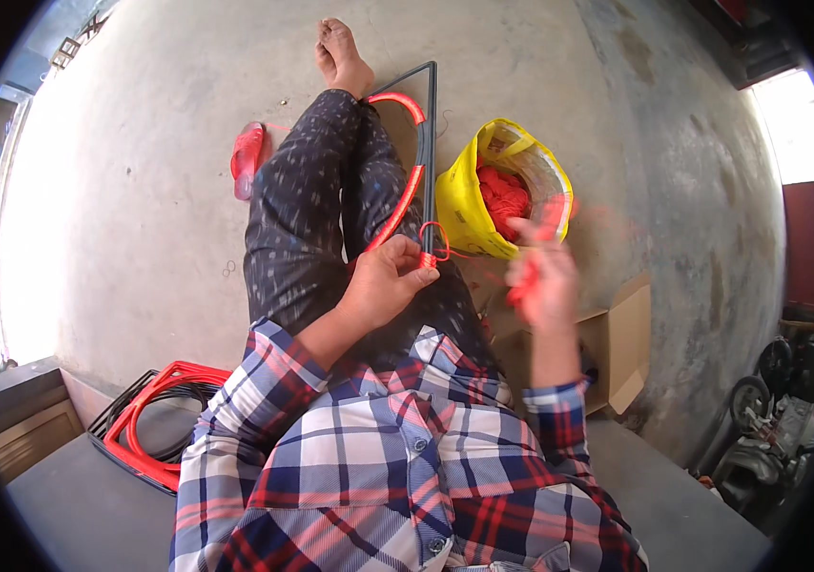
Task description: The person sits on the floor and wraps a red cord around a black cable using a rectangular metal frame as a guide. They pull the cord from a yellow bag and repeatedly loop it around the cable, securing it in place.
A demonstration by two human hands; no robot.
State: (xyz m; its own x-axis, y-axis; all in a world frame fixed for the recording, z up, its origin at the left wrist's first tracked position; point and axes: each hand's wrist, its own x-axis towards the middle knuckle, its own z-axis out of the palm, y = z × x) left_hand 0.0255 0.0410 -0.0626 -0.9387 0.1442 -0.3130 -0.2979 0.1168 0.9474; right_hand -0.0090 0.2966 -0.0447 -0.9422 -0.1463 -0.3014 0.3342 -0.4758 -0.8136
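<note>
Across my legs lies a black frame (431,133) with a straight bar and a curved inner part, which is partly wrapped in red (401,212). My left hand (380,288) pinches the near end of the straight bar, where red cord (429,259) is wound round it and stands up in a loose loop. Off to the right, my right hand (550,286) is smeared by motion, its fingers closed round a bunch of red cord (523,284). Just beyond it stands a yellow bag (464,205), open at the top, with a red tangled heap (502,198) inside.
Red and black frames (144,429) lie on the grey seat (73,500) at my left. An open cardboard box (628,348) is at my right. A red slipper (247,157) rests on the concrete floor (178,191). Dark machinery parts (769,429) stand at the far right.
</note>
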